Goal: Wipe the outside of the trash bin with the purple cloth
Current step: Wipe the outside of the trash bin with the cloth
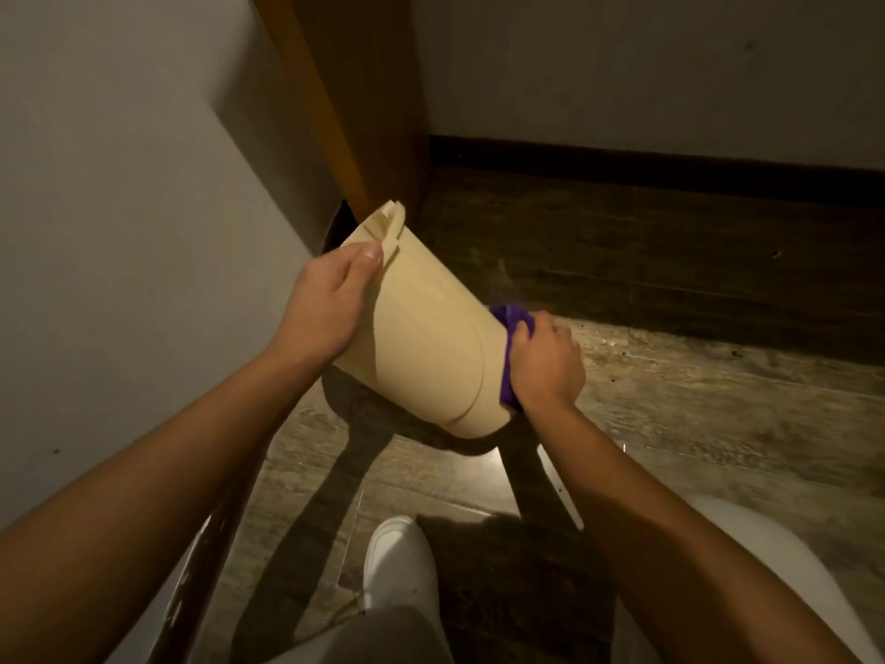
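A pale beige plastic trash bin (421,337) with smooth tapering sides is held off the wood-grain plank floor (694,400), tipped over so that its rim end points up and away toward the orange-brown wooden door frame (354,88) and its narrower base end points down toward the right. A small tab-like handle juts from the rim at the bin's highest point. The left hand (325,304) grips the bin near that rim, on its left side, with the thumb lying flat along the outer wall just below the handle and the other fingers curled around out of sight behind the bin. The right hand (546,366) is closed around a bunched purple cloth (515,328) and presses it against the bin's base end, on the right; the fingers are wrapped tight on the fabric, which shows above and below the knuckles. Beneath the bin a dark shadow falls on the floor. To the bin's left rises a plain grey wall (119,208); beyond the bin a dark skirting board (670,165) runs along the far wall. Below the bin, nearer the camera, a white shoe (397,563) rests on the floor, with a grey trouser leg (383,635) above it.
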`<state>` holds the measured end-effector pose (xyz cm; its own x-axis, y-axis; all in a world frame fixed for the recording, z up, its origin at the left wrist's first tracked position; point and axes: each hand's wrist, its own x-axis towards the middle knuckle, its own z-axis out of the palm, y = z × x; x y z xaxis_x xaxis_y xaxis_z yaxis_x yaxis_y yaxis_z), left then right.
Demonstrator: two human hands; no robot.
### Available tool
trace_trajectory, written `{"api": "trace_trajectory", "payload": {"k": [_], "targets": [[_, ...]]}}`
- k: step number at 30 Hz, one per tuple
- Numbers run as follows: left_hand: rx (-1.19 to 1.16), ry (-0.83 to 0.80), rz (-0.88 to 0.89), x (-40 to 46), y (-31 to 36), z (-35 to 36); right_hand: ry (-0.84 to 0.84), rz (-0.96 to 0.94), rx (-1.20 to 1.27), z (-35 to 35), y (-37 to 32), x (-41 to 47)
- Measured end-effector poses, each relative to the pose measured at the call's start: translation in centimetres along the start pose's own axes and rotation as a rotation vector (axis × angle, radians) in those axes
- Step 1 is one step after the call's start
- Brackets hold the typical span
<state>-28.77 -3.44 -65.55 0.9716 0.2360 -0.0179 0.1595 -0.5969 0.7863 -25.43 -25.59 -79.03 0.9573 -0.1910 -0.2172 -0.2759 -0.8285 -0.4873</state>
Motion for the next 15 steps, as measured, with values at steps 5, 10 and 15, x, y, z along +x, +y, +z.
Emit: {"api": "trace_trajectory", "payload": {"k": [5, 10, 15], "targets": [[-0.012, -0.037, 0.043, -1.1, -0.9, -0.5, -0.108, 0.111, -0.053, 1.6, 2.9, 0.7], [0.130, -0.003, 0.086, -1.8, -2.1, -1.1, -0.076, 0.261, -0.039, 1.8, 4.9, 0.4], [0.180, 0.037, 0.136, -1.2, -2.8, -1.6, 0.083, -0.019, 0.326, -3.2, -1.1, 1.0]]}}
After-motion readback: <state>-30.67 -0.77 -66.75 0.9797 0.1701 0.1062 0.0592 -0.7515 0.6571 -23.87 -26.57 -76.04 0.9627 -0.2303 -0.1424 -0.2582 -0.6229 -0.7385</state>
